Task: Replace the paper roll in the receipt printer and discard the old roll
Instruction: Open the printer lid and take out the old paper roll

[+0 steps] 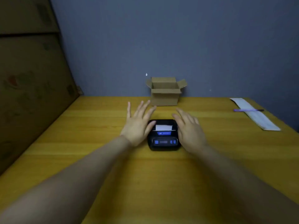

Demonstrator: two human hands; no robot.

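Observation:
A small black receipt printer with blue buttons sits on the yellow wooden table, its lid down. A short white tab of paper sticks out of its slot. My left hand hovers at the printer's left side, fingers spread, thumb near the lid's corner. On the other side of the printer is my right hand, also spread and holding nothing. An open cardboard box stands behind the printer against the wall. No loose roll is in sight.
A long white paper strip lies at the table's far right with a purple pen across it. Large cardboard boxes are stacked along the left edge. A grey-blue wall closes the back.

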